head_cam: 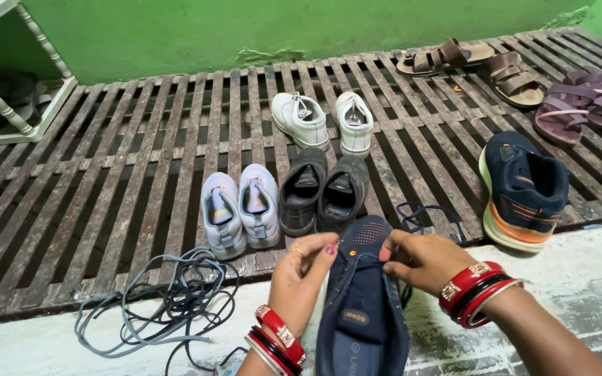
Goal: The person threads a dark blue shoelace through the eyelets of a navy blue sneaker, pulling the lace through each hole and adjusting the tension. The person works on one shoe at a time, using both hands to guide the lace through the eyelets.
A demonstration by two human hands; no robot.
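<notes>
Fingers of left hand (306, 268) and right hand (419, 259) each kept a pinching grip on the navy shoe (361, 299), whose lace (423, 212) beyond the right grip might snag in the slatted grate (141, 174).

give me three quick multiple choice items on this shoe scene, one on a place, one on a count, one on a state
1. Where is the heap of loose laces?
A. left of the held navy shoe
B. on the white rack
C. beside the brown sandals

2. How many white sneakers are there?
A. one
B. two
C. four

3. The held navy shoe is:
A. fully laced
B. gripped by both hands
C. lying untouched

Answers: 1 A, it lies at the grate's edge left of the left hand. 2 B, one pair by the wall. 3 B, the right hand pinches it too.
</notes>
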